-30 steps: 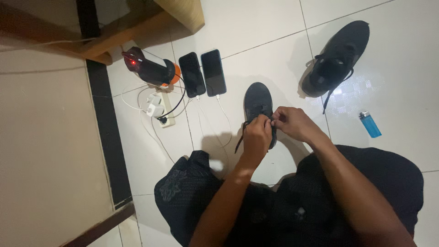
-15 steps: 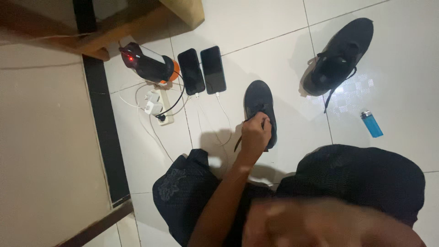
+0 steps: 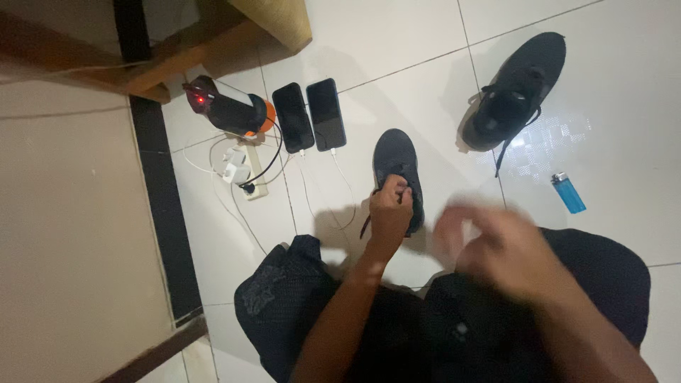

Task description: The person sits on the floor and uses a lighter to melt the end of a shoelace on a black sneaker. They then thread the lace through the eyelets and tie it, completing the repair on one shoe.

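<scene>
Two dark phone screens, side by side

A black sneaker sits upright on the white tiled floor, toe pointing away from the person, its dark laces loose, one end trailing off its left side onto the tile. Its heel end is covered by fingers gripping the laces, and it lies just right of two phones.

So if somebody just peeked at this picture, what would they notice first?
Probably the left hand in the middle, its fingers pinching the laces of a black shoe on the white tiled floor. The right hand is a blur in front of the dark trousers. A second black shoe lies top right, with a small blue lighter below it.
</scene>
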